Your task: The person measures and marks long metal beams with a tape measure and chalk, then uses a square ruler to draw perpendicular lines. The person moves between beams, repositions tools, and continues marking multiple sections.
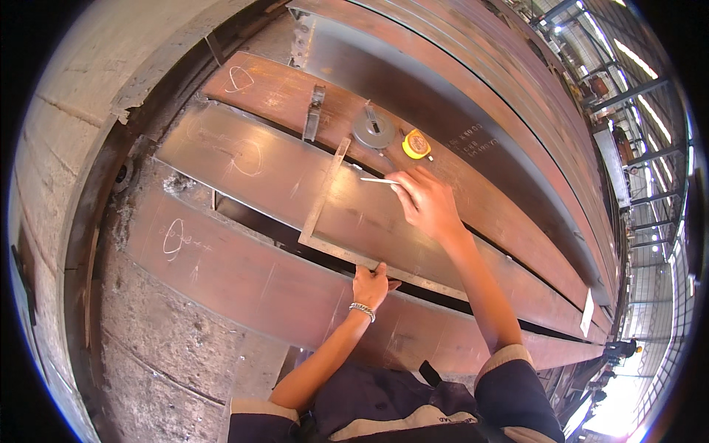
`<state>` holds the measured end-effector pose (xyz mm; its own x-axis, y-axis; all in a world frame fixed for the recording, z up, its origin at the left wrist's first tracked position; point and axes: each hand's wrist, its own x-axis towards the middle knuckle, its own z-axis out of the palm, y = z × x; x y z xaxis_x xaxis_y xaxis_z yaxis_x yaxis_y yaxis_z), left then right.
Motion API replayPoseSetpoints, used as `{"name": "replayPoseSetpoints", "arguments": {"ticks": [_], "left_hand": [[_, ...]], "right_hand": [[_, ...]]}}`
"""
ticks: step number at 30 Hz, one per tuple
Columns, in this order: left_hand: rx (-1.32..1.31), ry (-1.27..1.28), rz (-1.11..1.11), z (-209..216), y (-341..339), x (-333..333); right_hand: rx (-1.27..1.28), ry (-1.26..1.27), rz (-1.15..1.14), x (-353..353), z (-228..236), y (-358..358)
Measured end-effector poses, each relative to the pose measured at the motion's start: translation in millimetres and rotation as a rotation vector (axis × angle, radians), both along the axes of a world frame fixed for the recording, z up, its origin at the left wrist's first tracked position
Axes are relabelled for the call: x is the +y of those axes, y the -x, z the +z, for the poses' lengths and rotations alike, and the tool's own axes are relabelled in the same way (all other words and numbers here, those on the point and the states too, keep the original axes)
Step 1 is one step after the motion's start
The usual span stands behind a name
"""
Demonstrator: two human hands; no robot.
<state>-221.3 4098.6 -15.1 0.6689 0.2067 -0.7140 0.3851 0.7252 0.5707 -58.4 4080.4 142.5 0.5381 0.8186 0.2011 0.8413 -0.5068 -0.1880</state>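
A large L-shaped steel square (322, 201) lies on the middle steel beam (221, 159), one leg across it and the other along its near edge. My left hand (371, 286), with a chain bracelet at the wrist, is closed on the near leg's edge; some fingertips are hidden. Above the beam my right hand (427, 201) pinches a thin white marking stick (378, 180), its tip pointing left toward the square's crosswise leg. Beyond that hand, a yellow tape measure (416, 144) and a grey round tape reel (374, 128) rest on the farther beam.
A small metal block (314, 113) stands left of the reel. Dark gaps separate the beams. Chalk loops mark the left ends, including the near beam (214, 258). A tall dark beam (413, 81) lies behind. At far right a person (622, 349) is distant. A concrete wall (74, 125) rises left.
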Motion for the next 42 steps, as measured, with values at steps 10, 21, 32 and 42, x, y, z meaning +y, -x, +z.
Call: {"name": "replayPoseSetpoints", "arguments": {"ticks": [10, 21, 32, 42], "left_hand": [[-0.021, 0.038, 0.105, -8, 4, -31], [-0.054, -0.055, 0.106, 9, 11, -37], [-0.107, -0.105, 0.144, 24, 16, -38], [-0.066, -0.101, 0.072, 23, 12, -51]], "right_hand": [[0.204, -0.216, -0.257, -118, -22, 17], [0.353, -0.355, -0.327, -161, -65, 42], [0.427, -0.383, -0.359, -177, -72, 57], [0.500, -0.367, -0.431, -204, -83, 79]]}}
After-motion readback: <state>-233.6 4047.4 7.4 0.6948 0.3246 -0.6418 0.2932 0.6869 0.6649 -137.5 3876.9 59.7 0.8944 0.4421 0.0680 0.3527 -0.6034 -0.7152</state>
